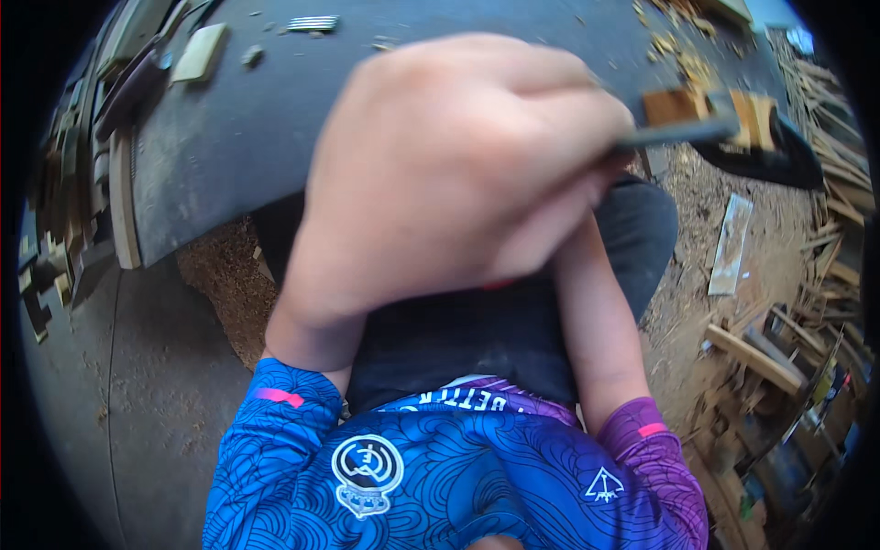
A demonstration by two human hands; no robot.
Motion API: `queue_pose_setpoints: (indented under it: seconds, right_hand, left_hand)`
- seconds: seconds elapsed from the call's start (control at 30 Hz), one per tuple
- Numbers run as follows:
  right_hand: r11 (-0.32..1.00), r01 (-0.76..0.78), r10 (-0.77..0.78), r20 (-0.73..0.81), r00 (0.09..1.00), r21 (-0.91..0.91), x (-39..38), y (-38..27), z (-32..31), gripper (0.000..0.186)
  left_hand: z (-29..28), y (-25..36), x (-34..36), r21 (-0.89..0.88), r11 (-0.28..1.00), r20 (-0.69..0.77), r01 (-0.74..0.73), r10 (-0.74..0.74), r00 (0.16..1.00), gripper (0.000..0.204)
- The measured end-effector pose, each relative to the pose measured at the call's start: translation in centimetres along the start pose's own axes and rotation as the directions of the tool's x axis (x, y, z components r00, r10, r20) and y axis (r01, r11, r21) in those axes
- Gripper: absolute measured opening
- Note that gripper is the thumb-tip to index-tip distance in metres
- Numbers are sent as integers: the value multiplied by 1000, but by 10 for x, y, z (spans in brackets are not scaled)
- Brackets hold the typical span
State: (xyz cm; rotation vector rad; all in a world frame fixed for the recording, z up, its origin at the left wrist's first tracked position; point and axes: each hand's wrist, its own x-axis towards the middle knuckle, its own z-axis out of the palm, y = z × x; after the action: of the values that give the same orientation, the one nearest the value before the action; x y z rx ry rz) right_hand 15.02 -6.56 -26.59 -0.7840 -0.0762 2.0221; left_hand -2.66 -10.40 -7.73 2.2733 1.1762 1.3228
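Note:
My left hand (pixel 458 165) is raised close in front of me, its back filling the middle of the view, slightly blurred. Its fingers are closed around a thin dark bar (pixel 683 135), which sticks out to the right past the fist. The bar's other end and its kind cannot be made out. From the lower right comes my right forearm (pixel 600 321), running up behind the left hand. My right hand is mostly or wholly hidden there, so its fingers do not show. Beyond the bar lies a brown wooden block (pixel 674 105), beside a paler wooden piece (pixel 752 119).
A dark worktop (pixel 229 137) spans the far side, bearing a pale block (pixel 199 52), a small bundle of metal rods (pixel 313 24) and wood shavings (pixel 692 64). A black curved object (pixel 779 156) stands right. Scrap wood (pixel 756 357) and a pale board (pixel 731 243) lie on the floor.

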Motion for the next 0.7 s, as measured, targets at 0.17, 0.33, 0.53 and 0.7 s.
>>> queue_pose_setpoints:
  seconds: [0.17, 0.33, 0.53, 0.7]
  right_hand:
    - [976, -49, 70, 93, 993, -212, -9, -8, 6, 33]
    - [973, -130, 158, 143, 977, -191, -50, -19, -9, 47]
    - [819, 115, -76, 93, 993, -562, -84, -11, 0, 27]
    - [253, 481, -465, 330, 821, -839, -74, 2, -6, 24]
  left_hand:
    - [8, 23, -3, -324, 905, -70, 275, -312, 947, 16]
    - [-6, 13, -2, 22, 993, 92, 120, -122, 988, 17]
    - [-12, 24, -1, 91, 981, 133, 171, -182, 974, 15]
    - [-5, 12, -10, 186, 973, 30, 135, -143, 989, 13]
